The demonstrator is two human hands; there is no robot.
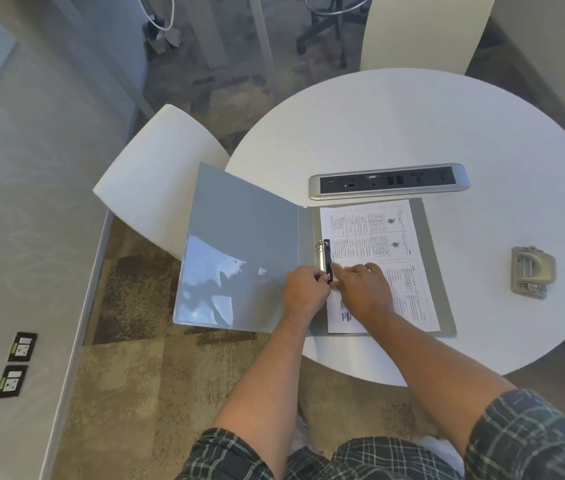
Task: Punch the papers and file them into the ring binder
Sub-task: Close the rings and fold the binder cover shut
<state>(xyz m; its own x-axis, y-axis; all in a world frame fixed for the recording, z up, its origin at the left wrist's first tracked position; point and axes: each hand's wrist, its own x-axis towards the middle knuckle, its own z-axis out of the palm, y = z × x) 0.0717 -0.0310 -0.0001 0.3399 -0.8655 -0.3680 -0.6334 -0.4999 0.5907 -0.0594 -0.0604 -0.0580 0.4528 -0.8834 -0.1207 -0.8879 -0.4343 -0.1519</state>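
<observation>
The printed white paper sheets (383, 258) lie flat in the right half of the open grey ring binder (243, 251), which rests at the near-left edge of the round white desk (412, 126), its front cover hanging out past the rim. Both hands meet at the metal ring mechanism (326, 259): the left hand (303, 294) pinches its lower end, while the right hand (364, 292) presses the sheets with loosely bent fingers. Thin paper tears easily at the holes; better handled by its margins. A grey hole punch (532, 273) sits well apart to the right.
</observation>
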